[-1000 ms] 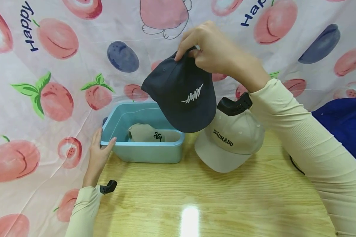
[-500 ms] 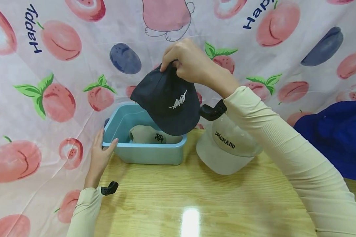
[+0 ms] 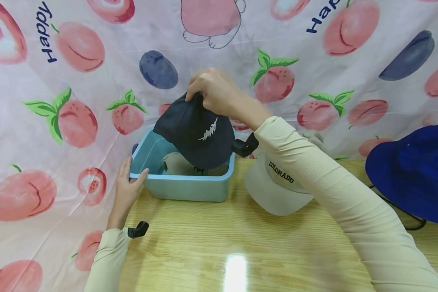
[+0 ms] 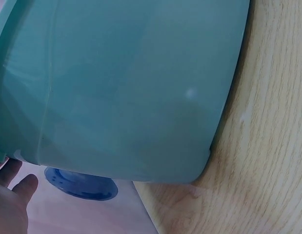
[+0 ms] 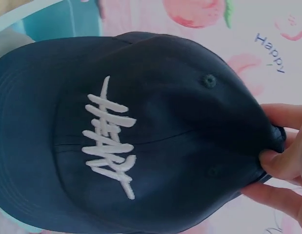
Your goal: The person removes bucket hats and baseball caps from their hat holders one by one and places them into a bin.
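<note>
My right hand (image 3: 215, 91) pinches a dark navy baseball cap (image 5: 155, 131) by its crown, fingers and thumb bunching the fabric. White embroidered lettering (image 5: 111, 139) reads "HEART" on its front. The cap hangs brim down over a light blue plastic bin (image 3: 190, 188), overlapping its opening in the head view. Inside lies a beige cap (image 3: 177, 164), partly hidden behind the navy one. At the bin's front left corner rests my left hand (image 3: 125, 192), thumb by the front rim and straight fingers along the left side. The left wrist view shows its fingertips (image 4: 26, 187) just beneath the rim.
A beige cap marked "COLORADO" (image 3: 273, 190) sits on the wooden table (image 3: 190, 243) right of the bin, partly behind my right forearm. A blue hat (image 3: 416, 174) is at the far right. Fruit-printed cloth (image 3: 219, 61) hangs behind.
My right hand has carried the navy cap left and down, from beside the bin to over its opening. The left hand has stayed at the bin's corner.
</note>
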The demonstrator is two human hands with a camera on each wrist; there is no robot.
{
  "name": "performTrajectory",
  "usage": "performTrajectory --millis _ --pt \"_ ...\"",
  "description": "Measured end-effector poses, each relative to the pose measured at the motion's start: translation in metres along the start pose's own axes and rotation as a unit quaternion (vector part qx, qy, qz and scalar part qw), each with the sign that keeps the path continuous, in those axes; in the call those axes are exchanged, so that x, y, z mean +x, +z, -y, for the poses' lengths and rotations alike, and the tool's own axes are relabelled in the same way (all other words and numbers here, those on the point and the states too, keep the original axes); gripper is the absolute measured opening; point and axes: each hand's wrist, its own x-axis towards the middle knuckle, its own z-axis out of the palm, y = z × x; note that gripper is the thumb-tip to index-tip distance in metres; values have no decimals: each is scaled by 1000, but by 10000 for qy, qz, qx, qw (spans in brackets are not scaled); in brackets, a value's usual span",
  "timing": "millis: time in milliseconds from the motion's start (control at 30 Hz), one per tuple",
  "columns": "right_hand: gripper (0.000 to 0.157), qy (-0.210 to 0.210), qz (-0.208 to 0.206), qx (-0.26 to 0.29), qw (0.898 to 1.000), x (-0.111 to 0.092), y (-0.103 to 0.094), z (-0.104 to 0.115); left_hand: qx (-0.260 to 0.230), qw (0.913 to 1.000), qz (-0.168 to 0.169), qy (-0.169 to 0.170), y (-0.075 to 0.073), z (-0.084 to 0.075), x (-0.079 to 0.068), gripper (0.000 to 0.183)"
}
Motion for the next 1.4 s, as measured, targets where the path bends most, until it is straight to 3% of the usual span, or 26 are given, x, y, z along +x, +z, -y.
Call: performTrajectory --millis 400,733,900,1233,1400 --pt "47 -305 377 -44 9988 11 33 8 64 9999 59 -147 0 1 -2 80" --pt "43 -432 806 54 9958 3 63 -2 53 10000 48 -43 2 1 -2 80" --pt "43 -505 1068 -189 9928 1 88 -6 81 10000 13 -32 2 1 -1 81" --pt "33 -329 1788 -684 9810 -4 135 5 -12 10000 -90 25 3 1 0 78" --pt "39 63 2534 -520 9659 -5 150 14 -11 9999 -98 57 3 0 1 78"
